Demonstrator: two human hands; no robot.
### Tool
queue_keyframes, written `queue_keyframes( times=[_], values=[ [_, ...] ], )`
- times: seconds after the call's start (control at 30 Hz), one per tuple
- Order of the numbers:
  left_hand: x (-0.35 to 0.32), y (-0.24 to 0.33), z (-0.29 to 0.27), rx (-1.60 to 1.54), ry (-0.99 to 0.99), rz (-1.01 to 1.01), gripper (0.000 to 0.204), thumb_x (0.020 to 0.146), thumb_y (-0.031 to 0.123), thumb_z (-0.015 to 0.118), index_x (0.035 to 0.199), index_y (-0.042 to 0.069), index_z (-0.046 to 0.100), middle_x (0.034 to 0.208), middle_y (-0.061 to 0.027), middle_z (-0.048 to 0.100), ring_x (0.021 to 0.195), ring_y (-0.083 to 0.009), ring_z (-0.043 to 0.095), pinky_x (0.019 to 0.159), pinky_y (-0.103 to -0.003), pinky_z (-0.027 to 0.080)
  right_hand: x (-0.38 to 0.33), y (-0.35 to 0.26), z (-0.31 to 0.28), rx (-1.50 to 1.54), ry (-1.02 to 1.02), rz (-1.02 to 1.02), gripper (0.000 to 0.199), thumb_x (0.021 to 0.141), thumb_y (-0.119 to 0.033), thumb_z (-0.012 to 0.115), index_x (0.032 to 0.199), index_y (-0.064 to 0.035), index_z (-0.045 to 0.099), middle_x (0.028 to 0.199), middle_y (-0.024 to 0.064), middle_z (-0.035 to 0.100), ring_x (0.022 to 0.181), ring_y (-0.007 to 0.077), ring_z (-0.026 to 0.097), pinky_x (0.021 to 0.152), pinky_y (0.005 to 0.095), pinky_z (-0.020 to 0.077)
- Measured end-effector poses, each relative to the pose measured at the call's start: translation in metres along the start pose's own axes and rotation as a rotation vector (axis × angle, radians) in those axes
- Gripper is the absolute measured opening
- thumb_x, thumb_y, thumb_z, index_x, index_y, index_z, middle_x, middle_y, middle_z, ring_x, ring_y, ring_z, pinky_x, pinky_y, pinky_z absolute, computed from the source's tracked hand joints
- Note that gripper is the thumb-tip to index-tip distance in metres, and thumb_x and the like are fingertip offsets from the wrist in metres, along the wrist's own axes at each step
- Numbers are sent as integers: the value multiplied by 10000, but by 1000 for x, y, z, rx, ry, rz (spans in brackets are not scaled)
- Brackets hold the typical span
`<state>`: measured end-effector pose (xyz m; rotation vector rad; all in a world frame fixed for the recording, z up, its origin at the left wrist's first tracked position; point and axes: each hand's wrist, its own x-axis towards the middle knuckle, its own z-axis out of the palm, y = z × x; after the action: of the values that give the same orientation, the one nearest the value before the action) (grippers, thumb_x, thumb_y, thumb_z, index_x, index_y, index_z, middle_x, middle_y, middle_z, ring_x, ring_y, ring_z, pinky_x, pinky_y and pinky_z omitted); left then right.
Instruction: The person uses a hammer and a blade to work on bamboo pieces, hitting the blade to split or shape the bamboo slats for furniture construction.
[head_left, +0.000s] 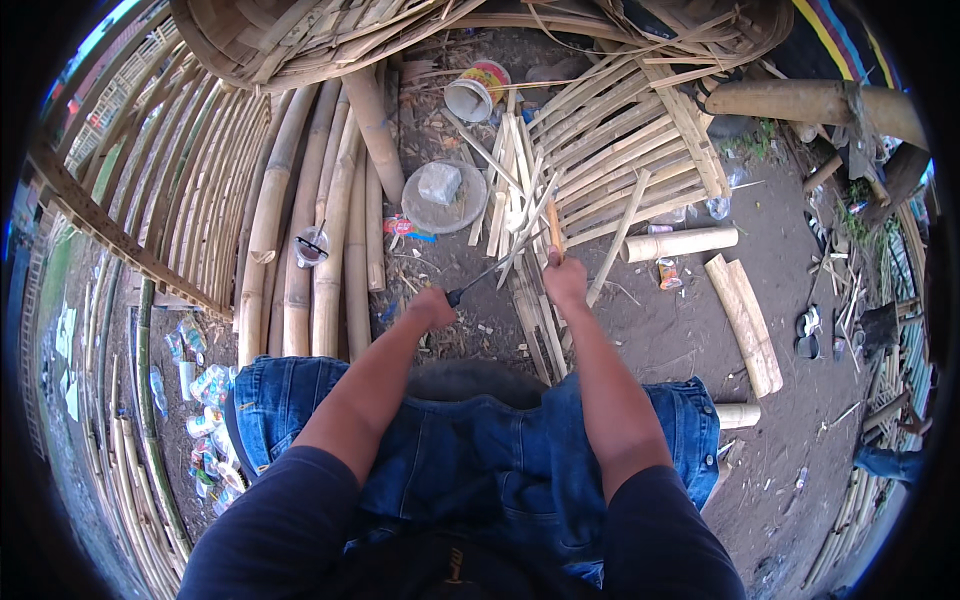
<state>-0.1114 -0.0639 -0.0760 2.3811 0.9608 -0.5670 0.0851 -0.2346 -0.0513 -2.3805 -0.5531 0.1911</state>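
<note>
My left hand [432,308] is wrapped round the dark handle of a long knife [490,270]. Its thin blade slants up and to the right, toward the strip in my other hand. My right hand [566,280] grips the lower end of a short bamboo strip [555,225], which points away from me. Whether the blade touches this strip is hard to tell. Several pale split bamboo strips [510,165] lie in a loose heap just beyond and beneath both hands.
A slatted bamboo panel [620,140] lies beyond the heap. Left of it are a grey stone block [439,183] on a round slab [470,213] and a white bucket [468,100]. Bamboo poles [300,290] and a cup [311,246] are at left; cut bamboo [745,320] at right.
</note>
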Motion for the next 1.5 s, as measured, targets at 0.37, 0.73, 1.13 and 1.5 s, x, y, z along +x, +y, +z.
queue_keyframes(
  times=[0.37, 0.73, 1.13, 1.5],
  values=[
    [4, -15, -1, -42, -109, -108, 346, 715, 204, 560, 881, -81, 666, 867, -236, 675, 878, -315, 676, 800, -379, 534, -12, -21, -11, 77, 35, -216, 383, 964, -306, 440, 894, 38, 591, 712, 250, 601, 695, 387, 628, 641, 460, 480],
    [-4, 5, -5, -39, -115, -129, 373, 721, 231, 576, 927, -66, 666, 915, -229, 675, 932, -333, 659, 854, -385, 510, 6, 30, -3, -162, -221, -13, 475, 947, -381, 445, 947, 58, 626, 934, 311, 624, 929, 440, 607, 838, 492, 475],
    [11, -6, 24, -11, -168, -114, 449, 734, 251, 602, 1082, -32, 626, 1128, -253, 611, 1074, -346, 599, 923, -407, 486, -23, 37, 37, -258, -362, -66, 472, 957, -385, 423, 955, 53, 601, 910, 277, 634, 895, 443, 618, 806, 504, 486],
    [26, -20, 47, -108, -79, -156, 481, 724, 273, 616, 1067, -65, 617, 1098, -262, 622, 1049, -350, 614, 902, -399, 493, 8, -45, -18, 247, 128, -156, 436, 961, -328, 457, 848, 71, 592, 713, 295, 601, 700, 492, 589, 656, 488, 495]
  ],
)
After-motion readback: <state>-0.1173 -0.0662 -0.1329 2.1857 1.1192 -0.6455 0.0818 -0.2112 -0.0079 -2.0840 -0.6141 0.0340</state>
